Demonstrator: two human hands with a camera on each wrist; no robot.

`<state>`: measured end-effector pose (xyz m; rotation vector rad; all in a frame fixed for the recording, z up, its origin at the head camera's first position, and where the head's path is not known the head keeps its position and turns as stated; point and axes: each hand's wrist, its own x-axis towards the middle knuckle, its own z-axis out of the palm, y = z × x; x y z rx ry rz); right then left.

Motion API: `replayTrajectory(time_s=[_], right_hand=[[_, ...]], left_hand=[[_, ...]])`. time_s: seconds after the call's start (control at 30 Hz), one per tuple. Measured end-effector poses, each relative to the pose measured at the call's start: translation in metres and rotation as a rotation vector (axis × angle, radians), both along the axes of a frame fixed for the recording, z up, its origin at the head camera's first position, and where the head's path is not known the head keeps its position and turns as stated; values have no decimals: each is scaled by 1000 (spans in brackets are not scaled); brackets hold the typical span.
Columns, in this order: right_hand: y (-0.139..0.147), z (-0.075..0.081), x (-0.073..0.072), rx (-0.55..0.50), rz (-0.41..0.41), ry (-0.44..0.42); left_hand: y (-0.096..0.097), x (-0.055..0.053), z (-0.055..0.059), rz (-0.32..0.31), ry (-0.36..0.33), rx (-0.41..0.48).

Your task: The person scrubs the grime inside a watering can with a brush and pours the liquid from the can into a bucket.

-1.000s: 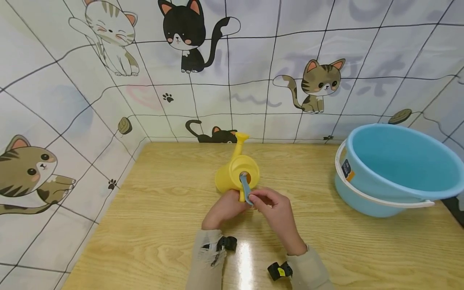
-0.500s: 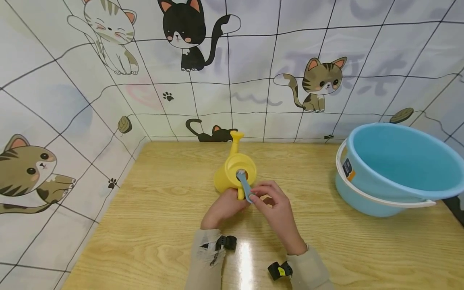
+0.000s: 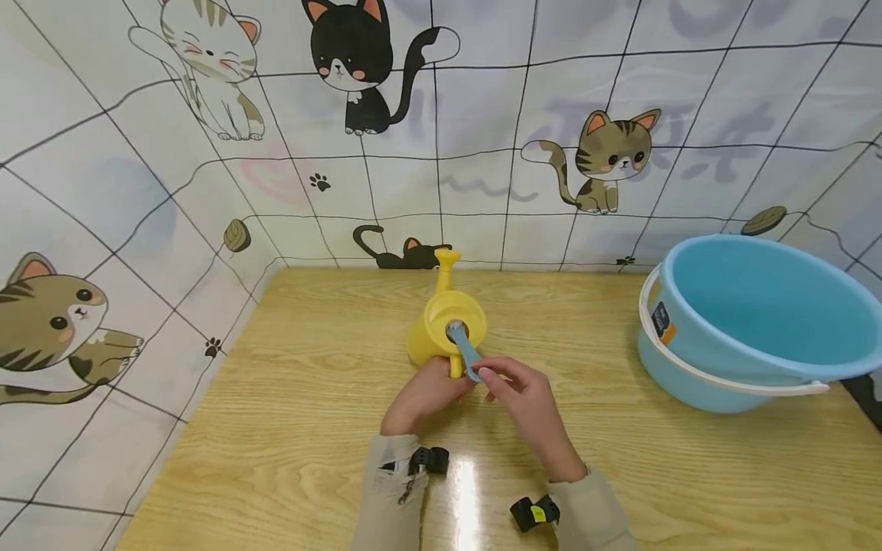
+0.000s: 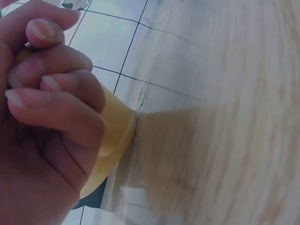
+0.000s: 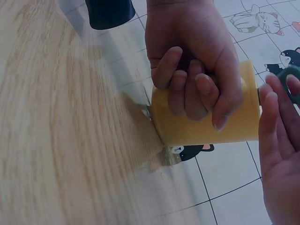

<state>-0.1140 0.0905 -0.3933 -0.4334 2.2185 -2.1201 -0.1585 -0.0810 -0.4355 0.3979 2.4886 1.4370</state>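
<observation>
A yellow watering can point(image 3: 422, 346) stands on the wooden table, its spout point(image 3: 445, 269) pointing to the wall. My left hand point(image 3: 427, 394) grips its handle point(image 3: 455, 367) on the near side; in the left wrist view the fingers point(image 4: 61, 110) are curled round it. With thumb and fingertips, my right hand point(image 3: 527, 402) pinches the end of a blue brush point(image 3: 465, 352). The brush's whitish head sits at the can's round opening, partly inside. In the right wrist view the can's wall point(image 5: 206, 131) shows behind the left hand point(image 5: 187, 42), and the right hand point(image 5: 281, 150) is at the edge.
Two nested light-blue basins or buckets point(image 3: 717, 383) with a white carrying handle point(image 3: 730, 385) stand at the table's right. A cat-patterned sheet point(image 3: 482, 115) covers the walls behind and to the left. The wooden table point(image 3: 276, 383) reflects light near the forearms.
The watering can has shifted slightly left. The brush's outer end has moved a little upward and its angle has changed, with the right hand still pinching it. The left hand keeps its grip.
</observation>
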Motion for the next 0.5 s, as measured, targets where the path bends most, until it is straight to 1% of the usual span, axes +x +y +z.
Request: replayTrajectory(time_s=[0.1, 0.17, 0.27, 0.37, 0.5], right_hand=[[2, -11, -6, -39, -34, 33], [2, -16, -9, -49, -53, 56], [1, -20, -10, -53, -68, 57], [-1, -17, -8, -60, -81, 22], [-6, -5, -3, -31, -137, -19]], left_hand=[[1, 0, 1, 14, 3, -25], [1, 0, 2, 11, 13, -38], [2, 0, 1, 6, 14, -44], [2, 1, 1, 1, 7, -47], [2, 0, 2, -6, 8, -68]])
